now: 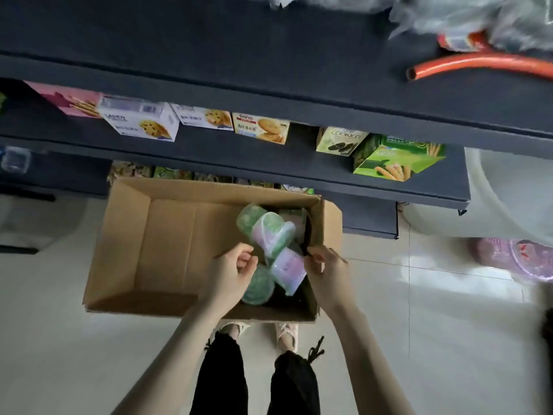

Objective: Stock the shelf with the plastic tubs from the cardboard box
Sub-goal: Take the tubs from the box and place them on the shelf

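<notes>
An open cardboard box [167,235] stands on the floor below the dark shelf [239,163]. Several plastic tubs lie in its right part: a green one [250,217] at the back, a green-and-pink one [273,232], a pink-labelled one [288,266] and a green one [258,287] at the front. My left hand [233,274] hovers over the front green tub with loosely curled fingers and holds nothing. My right hand [326,271] pinches the right edge of the pink-labelled tub. The left part of the box holds nothing.
Biscuit boxes [260,127] line the shelf, with a gap [302,136] between the yellow and green ones. An orange hose [478,62] and plastic bags lie on the top shelf. A white basin [508,193] and a pink bag [514,259] sit to the right. My feet [260,330] stand behind the box.
</notes>
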### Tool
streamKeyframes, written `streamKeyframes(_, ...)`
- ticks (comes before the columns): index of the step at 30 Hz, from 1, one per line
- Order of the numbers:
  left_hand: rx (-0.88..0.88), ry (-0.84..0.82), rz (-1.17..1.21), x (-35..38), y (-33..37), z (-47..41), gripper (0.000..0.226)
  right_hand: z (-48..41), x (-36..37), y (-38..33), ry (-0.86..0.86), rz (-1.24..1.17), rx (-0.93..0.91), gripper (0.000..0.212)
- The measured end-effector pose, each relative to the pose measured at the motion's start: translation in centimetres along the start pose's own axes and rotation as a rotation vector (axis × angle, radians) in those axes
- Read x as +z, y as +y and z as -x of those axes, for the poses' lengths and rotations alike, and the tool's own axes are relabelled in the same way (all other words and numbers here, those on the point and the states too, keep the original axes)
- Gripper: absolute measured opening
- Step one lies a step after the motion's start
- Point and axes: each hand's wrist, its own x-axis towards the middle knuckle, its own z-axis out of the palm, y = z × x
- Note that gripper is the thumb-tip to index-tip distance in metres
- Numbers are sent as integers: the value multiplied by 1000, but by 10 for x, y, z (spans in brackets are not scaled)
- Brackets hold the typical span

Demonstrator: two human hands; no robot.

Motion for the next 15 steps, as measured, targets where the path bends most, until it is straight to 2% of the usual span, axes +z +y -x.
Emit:
streamKeyframes(4, -216, 26, 125, 60, -33, -30, 30, -26, 45, 54, -148, -42, 108, 26)
streamKeyframes(10, -385, 24, 214, 105, -68, -70, 63, -36, 100, 101, -223, -88, 177, 61)
streamKeyframes(12, -402, 19, 292, 111, -76, -85, 75, -32, 114, 103, -217, -183, 229, 75)
streamKeyframes(15, -370, -41, 337, 118, -87, -105, 86, -34, 138, 108, -64, -341, 270, 92)
